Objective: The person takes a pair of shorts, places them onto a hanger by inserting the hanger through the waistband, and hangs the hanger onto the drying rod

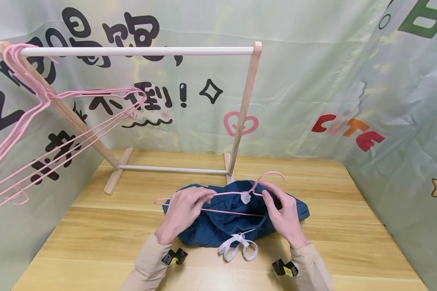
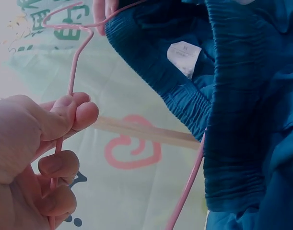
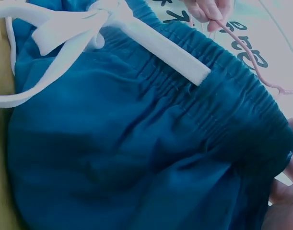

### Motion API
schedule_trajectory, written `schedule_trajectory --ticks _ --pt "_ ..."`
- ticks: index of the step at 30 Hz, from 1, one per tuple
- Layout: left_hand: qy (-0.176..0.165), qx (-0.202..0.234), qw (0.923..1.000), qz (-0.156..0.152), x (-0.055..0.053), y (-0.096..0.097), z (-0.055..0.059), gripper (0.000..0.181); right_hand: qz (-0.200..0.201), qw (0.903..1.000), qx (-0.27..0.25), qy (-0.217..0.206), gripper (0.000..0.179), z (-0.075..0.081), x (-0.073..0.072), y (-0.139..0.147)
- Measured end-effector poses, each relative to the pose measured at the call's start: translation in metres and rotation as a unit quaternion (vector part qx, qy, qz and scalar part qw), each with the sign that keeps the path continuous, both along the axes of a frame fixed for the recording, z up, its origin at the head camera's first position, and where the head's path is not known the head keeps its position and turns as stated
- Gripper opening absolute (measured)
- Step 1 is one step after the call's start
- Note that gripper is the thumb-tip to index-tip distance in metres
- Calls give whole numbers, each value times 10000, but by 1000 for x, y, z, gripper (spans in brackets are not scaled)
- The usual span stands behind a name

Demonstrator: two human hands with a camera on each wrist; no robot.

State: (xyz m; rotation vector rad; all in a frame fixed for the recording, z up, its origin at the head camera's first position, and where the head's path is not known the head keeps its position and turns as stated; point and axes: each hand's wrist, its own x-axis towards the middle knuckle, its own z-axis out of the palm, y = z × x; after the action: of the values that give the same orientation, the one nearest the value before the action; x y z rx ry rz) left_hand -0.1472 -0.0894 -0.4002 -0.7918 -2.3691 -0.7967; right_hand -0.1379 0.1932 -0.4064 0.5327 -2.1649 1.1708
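Observation:
A pair of dark blue drawstring pants (image 1: 200,230) lies bunched on the table, its elastic waistband (image 2: 235,105) held open and a white bow (image 1: 238,242) at the front. A pink clothes hanger (image 1: 229,193) is partly inside the waist, its hook upward and its left end outside. The left hand (image 1: 183,208) grips the hanger's upper left bar, fingers curled round it in the left wrist view. At the waistband's right side, near the hook, the right hand (image 1: 284,210) grips the cloth; its fingertips are partly hidden. A white label (image 2: 184,57) shows inside the waist.
A wooden rack (image 1: 245,109) with a white rail (image 1: 142,51) stands behind the pants at the table's back left. Several pink hangers (image 1: 45,95) hang at the rail's left end. Printed cloth (image 1: 295,81) encloses the wooden table (image 1: 349,242).

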Motion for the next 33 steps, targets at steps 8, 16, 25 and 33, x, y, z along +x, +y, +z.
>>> schedule_trajectory --ticks 8,16,25,33 --pt "-272 27 9996 78 1 -6 2 18 566 9976 275 -281 32 2 5 3" --pt "-334 177 9992 154 1 -8 4 17 1603 9831 376 -796 72 2 5 14" --pt "-341 178 9991 191 0 -9 2 16 1459 9861 441 -656 56 -1 3 12" --pt "-310 179 9992 200 0 -9 3 16 1106 9902 619 -580 43 -1 2 9"
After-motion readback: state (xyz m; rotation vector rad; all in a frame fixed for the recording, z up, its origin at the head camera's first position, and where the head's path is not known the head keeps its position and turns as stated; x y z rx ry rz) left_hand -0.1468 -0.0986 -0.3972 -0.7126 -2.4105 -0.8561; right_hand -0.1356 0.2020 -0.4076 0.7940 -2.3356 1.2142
